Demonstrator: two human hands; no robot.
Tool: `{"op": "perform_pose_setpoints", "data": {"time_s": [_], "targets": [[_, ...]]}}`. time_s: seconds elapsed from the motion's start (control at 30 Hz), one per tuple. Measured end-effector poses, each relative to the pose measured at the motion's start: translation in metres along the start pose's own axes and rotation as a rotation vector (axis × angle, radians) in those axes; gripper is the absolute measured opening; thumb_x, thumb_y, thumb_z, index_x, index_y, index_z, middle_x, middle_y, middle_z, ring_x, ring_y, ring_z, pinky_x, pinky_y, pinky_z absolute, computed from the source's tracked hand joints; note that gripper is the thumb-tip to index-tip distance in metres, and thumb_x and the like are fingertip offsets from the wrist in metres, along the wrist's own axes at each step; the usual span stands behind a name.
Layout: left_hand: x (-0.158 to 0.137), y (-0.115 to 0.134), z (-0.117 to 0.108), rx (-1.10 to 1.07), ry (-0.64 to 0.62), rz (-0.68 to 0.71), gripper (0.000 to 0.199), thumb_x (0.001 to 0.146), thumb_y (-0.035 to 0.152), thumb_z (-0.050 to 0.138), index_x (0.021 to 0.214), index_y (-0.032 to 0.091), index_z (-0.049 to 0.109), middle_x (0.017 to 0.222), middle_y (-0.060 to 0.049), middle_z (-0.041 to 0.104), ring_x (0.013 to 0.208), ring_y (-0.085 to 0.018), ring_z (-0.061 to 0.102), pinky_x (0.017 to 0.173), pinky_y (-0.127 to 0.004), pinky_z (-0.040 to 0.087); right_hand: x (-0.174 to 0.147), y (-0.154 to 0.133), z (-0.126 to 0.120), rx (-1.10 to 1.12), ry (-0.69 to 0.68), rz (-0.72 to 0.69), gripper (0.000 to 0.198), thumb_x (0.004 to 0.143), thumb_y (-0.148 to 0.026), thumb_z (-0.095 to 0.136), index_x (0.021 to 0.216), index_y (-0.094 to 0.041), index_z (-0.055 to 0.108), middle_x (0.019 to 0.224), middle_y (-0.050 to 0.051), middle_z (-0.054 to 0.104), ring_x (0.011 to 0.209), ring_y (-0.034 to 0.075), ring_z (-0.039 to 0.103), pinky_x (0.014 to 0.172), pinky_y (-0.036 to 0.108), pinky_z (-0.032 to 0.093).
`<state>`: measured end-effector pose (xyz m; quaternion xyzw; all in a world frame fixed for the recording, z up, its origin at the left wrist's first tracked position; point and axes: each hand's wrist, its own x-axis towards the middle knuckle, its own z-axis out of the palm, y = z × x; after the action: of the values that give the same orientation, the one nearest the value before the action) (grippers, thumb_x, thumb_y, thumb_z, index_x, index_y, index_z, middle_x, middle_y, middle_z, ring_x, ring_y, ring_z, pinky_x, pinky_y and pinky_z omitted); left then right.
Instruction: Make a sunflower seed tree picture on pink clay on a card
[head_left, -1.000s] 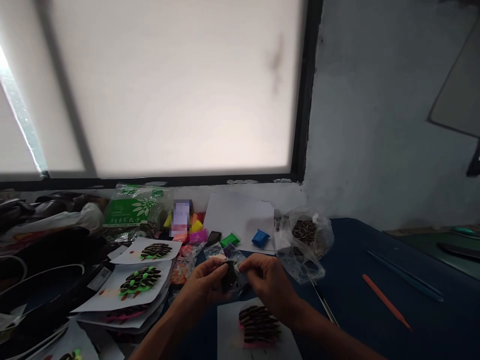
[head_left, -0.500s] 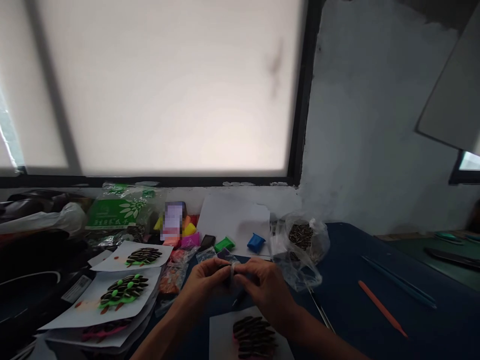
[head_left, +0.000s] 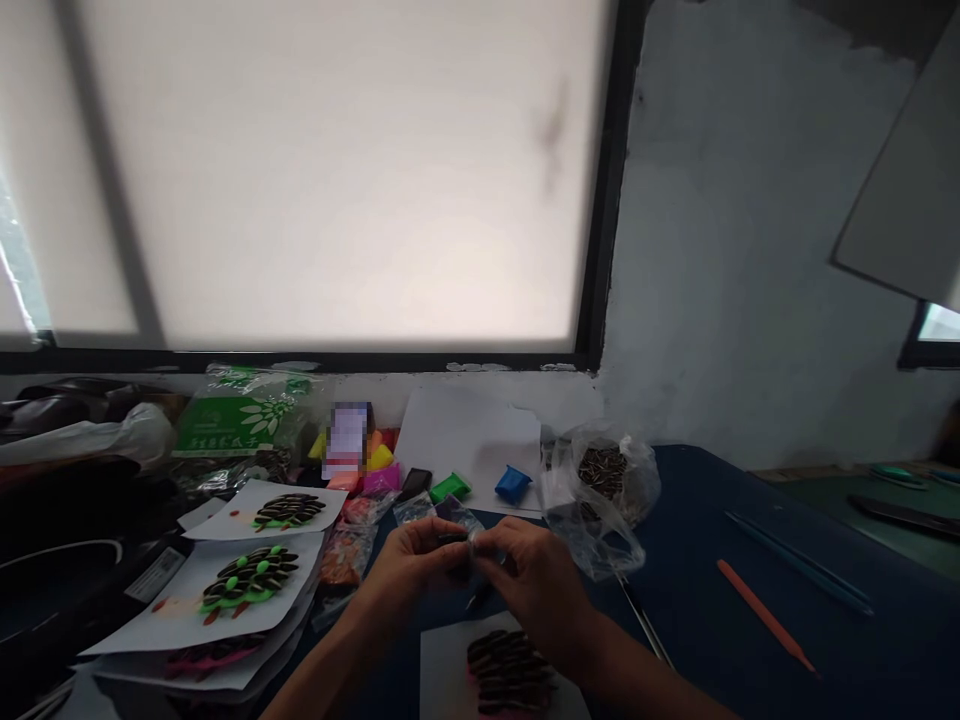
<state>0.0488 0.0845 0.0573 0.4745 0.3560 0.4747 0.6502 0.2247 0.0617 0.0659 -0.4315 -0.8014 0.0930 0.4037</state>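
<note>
Both hands meet over the near middle of the table, fingertips pinched together. My left hand and my right hand grip a small clear plastic packet between them; what is inside looks dark and is mostly hidden by the fingers. Right below lies a white card bearing rows of striped sunflower seeds set on pink clay. Just behind the hands is another clear wrapper. A green clay packet and a blue clay packet lie farther back.
Left, there is a stack of seed-decorated cards and a green seed bag. An open plastic bag of seeds stands right of centre. Metal tweezers, an orange tool and blue tweezers lie to the right.
Both hands stay in nearly the same place. Their fingertips have shifted slightly on the plastic packet, which bunches a little more visibly between them.
</note>
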Motion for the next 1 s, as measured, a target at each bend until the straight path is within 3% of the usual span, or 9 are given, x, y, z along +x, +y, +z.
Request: {"op": "perform_pose_setpoints", "data": {"time_s": [0.27,0.5,0.67,1.0], "targets": [[0.000,0.000,0.002,-0.057,-0.004,0.062,0.052,0.043,0.049,0.100,0.073,0.015,0.074,0.057,0.001,0.067,0.048,-0.011,0.056,0.051,-0.023,0.043,0.000,-0.003,-0.003,-0.092,-0.017,-0.083,0.014,0.087,-0.009,0.061,0.087,-0.020,0.071,0.080,0.004,0.069,0.067,0.017,0.065,0.060,0.024,0.041],[-0.001,0.003,0.001,-0.071,-0.004,0.083,0.051,0.044,0.044,0.101,0.075,0.015,0.073,0.058,0.002,0.065,0.051,-0.010,0.053,0.052,-0.022,0.039,-0.001,-0.001,-0.003,-0.113,0.014,-0.109,0.018,0.095,-0.016,0.059,0.104,-0.023,0.073,0.087,0.004,0.071,0.073,0.017,0.068,0.063,0.023,0.045],[-0.001,-0.001,0.003,-0.088,-0.003,0.090,0.051,0.045,0.044,0.101,0.076,0.015,0.073,0.061,0.001,0.066,0.054,-0.011,0.054,0.053,-0.022,0.040,0.002,-0.001,-0.007,-0.133,0.023,-0.128,0.014,0.092,-0.016,0.063,0.096,-0.022,0.074,0.097,0.006,0.068,0.069,0.015,0.065,0.062,0.024,0.046],[-0.001,-0.008,0.007,-0.064,0.032,0.113,0.051,0.046,0.045,0.100,0.076,0.015,0.072,0.060,0.001,0.065,0.053,-0.012,0.053,0.053,-0.023,0.040,0.001,-0.003,-0.007,-0.054,0.009,-0.144,0.015,0.093,-0.014,0.062,0.085,-0.021,0.073,0.089,0.004,0.066,0.069,0.014,0.064,0.061,0.023,0.048]]}}
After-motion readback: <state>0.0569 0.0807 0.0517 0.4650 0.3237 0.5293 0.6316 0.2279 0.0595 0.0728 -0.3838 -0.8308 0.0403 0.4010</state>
